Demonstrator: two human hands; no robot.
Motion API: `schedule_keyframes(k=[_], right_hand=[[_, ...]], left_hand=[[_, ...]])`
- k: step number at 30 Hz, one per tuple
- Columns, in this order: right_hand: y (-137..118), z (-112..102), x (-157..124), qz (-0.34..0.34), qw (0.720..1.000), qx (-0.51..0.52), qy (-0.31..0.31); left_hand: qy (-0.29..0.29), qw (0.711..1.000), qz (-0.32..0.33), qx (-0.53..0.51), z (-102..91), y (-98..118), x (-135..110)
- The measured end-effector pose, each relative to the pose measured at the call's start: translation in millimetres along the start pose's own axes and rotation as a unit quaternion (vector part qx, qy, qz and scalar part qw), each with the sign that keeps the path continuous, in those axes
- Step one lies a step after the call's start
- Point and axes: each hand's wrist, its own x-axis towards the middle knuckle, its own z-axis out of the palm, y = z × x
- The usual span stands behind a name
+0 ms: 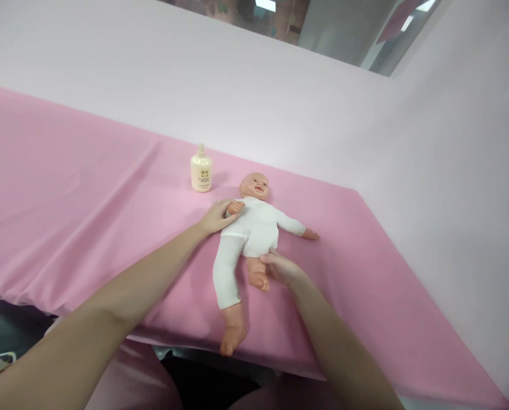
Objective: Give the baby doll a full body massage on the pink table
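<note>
A baby doll (258,225) with a white cloth body lies face up on a pink-covered table, its head toward the wall. My left hand (217,217) is closed around the doll's arm on the left, and the doll's small hand shows above my thumb. My right hand (283,269) grips the doll's leg on the right, which is bent up with the foot below my thumb. The doll's other leg stretches toward the near table edge. Its other arm lies out to the right. Some of my fingers are hidden behind the doll's limbs.
A cream pump bottle (201,172) stands upright behind my left hand, left of the doll's head. The pink cloth (87,182) has folds on the left. A white wall (152,85) with a window (340,34) rises behind the table.
</note>
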Motion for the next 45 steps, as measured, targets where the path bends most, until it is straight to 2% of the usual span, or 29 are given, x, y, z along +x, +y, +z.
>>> schedule_keyframes(k=[6,9,14,18,21,25,45], right_hand=[[-6.6,11.2,-5.2,0.020,0.996,-0.049,0.078],[-8.7,14.7,-6.9,0.034,0.994,-0.062,0.080],[-5.3,13.0,-6.1,0.020,0.995,-0.067,0.078],[-3.8,9.5,-5.6,0.043,0.990,-0.094,0.093],[-3.4,6.6,-5.3,0.053,0.987,-0.130,0.079],[-3.5,5.6,-5.1,0.030,0.984,-0.166,0.060],[-9.8,12.2,-4.2,0.011,0.982,-0.186,0.028]], left_hand=[[-0.007,1.000,-0.011,0.003,-1.3,3.7,-1.0],[-0.011,1.000,-0.020,0.011,-1.8,4.6,-0.7],[-0.018,0.999,-0.025,0.013,-1.7,3.9,0.2],[-0.012,1.000,-0.024,0.015,-0.8,2.3,-0.2],[-0.008,1.000,-0.018,0.014,-0.3,1.1,-0.6],[-0.014,1.000,-0.020,0.013,-0.3,0.6,-0.4],[-0.019,0.999,-0.024,0.010,0.1,-4.9,1.9]])
